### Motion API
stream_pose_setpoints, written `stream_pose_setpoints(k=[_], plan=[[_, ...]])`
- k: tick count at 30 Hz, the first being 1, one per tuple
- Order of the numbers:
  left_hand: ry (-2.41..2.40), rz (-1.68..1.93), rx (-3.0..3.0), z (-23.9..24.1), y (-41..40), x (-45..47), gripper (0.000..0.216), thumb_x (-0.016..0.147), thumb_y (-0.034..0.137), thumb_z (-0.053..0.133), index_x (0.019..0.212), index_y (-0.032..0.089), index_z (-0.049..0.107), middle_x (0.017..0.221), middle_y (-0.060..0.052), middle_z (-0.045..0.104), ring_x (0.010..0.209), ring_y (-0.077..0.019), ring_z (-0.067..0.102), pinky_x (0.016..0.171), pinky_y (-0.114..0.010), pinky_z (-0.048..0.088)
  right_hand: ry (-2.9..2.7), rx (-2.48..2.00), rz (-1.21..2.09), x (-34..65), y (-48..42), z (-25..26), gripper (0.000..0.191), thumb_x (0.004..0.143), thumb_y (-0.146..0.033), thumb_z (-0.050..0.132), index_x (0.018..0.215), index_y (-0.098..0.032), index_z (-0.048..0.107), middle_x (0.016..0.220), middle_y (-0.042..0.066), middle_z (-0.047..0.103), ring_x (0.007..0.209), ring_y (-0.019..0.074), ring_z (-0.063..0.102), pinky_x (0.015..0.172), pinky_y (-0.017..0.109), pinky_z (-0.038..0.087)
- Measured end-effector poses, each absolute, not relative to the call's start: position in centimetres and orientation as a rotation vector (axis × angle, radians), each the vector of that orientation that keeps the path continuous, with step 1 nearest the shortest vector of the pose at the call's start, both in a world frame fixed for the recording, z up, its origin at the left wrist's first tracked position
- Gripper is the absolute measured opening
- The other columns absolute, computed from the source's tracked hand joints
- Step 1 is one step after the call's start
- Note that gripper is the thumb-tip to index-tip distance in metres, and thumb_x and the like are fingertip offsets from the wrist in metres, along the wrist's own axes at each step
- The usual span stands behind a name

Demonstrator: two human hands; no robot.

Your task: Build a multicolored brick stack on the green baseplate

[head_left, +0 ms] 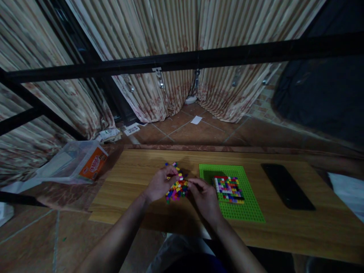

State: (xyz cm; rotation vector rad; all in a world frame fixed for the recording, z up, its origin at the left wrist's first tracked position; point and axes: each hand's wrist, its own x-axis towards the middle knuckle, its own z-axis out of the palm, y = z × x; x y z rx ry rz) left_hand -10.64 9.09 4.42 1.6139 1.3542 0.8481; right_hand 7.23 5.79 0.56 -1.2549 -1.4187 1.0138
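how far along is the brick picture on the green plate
Done: a patch of coloured bricks covers the middle of the green plate. In hand: the left hand and right hand both work in the loose brick pile beside it; whether either holds a brick is unclear. Left: most of the plate's studs are bare and many loose bricks remain.
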Motion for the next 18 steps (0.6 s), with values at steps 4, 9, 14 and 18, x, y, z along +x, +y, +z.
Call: stream_pose_setpoints(k=[4, 9, 14, 18], plan=[[1.230, 0.914, 1.427, 4.6, 7.6, -9.2, 0.022, 0.077, 0.037, 0.066, 0.081, 0.017, 0.058, 0.075, 0.000, 0.061, 0.070, -0.0114, 0.056, 0.068, -0.025, 0.045, -1.280, -1.241, 1.178, 6.4, 6.2, 1.3, 0.030, 0.081, -0.043, 0.064, 0.097, -0.018, 0.073, 0.084, 0.004, 0.074, 0.076, 0.0187, 0.066, 0.068, 0.028, 0.051], [1.215, 1.030, 1.249, 4.2, 6.6, -7.8, 0.024, 0.076, 0.038, 0.067, 0.082, 0.017, 0.057, 0.074, 0.001, 0.060, 0.068, -0.0112, 0.057, 0.067, -0.025, 0.046, -1.172, -1.153, 1.238, 5.5, 6.1, 2.1, 0.026, 0.083, -0.041, 0.060, 0.084, -0.018, 0.073, 0.072, 0.002, 0.071, 0.065, 0.0160, 0.062, 0.061, 0.026, 0.048], [1.196, 1.030, 1.103, 3.8, 5.8, -7.2, 0.026, 0.073, 0.037, 0.070, 0.080, 0.016, 0.057, 0.069, 0.002, 0.060, 0.061, -0.0100, 0.057, 0.061, -0.023, 0.045, -1.003, -1.103, 1.363, 5.1, 5.6, 2.1, 0.025, 0.077, -0.041, 0.067, 0.076, -0.017, 0.072, 0.061, 0.000, 0.065, 0.055, 0.0131, 0.057, 0.053, 0.024, 0.044], [1.163, 1.049, 0.965, 3.6, 5.6, -7.4, 0.029, 0.071, 0.039, 0.072, 0.080, 0.016, 0.058, 0.066, 0.002, 0.060, 0.059, -0.0099, 0.057, 0.058, -0.022, 0.045, -0.833, -1.069, 1.481, 4.7, 5.4, 1.5, 0.027, 0.074, -0.044, 0.070, 0.076, -0.017, 0.072, 0.055, -0.002, 0.062, 0.051, 0.0117, 0.053, 0.049, 0.022, 0.040]])
